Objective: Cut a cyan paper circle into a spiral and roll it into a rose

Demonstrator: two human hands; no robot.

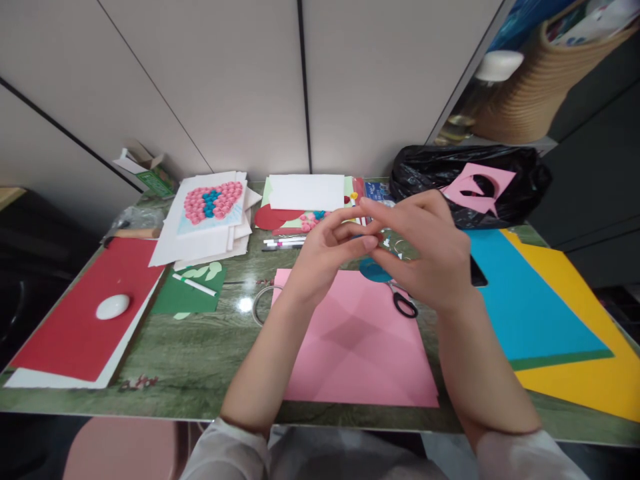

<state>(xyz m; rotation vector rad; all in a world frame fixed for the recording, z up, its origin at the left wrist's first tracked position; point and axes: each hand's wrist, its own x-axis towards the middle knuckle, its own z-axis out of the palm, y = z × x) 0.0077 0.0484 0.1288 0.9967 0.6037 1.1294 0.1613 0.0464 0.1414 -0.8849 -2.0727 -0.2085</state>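
My left hand (333, 247) and my right hand (425, 247) meet above the table, thumbs and fingertips pressed together. Whatever they pinch, if anything, is too small or hidden to make out. Below them lies a sheet of pink paper (355, 353) with faint shadows across it. A blue round piece (375, 271) rests at its upper edge, partly behind my right hand. Scissors (405, 305) with black handles lie just under that hand. Left of my left wrist, a roll of tape (261, 305) touches the pink paper's edge.
Red paper (90, 313) bearing a white oval object (113, 307) lies left, beside green paper (187, 297). Behind stand stacked white sheets (167, 233) with a pink-and-blue heart (213, 202). Blue paper (530, 307), yellow paper (590, 313) and a black plastic bag (420, 170) occupy the right.
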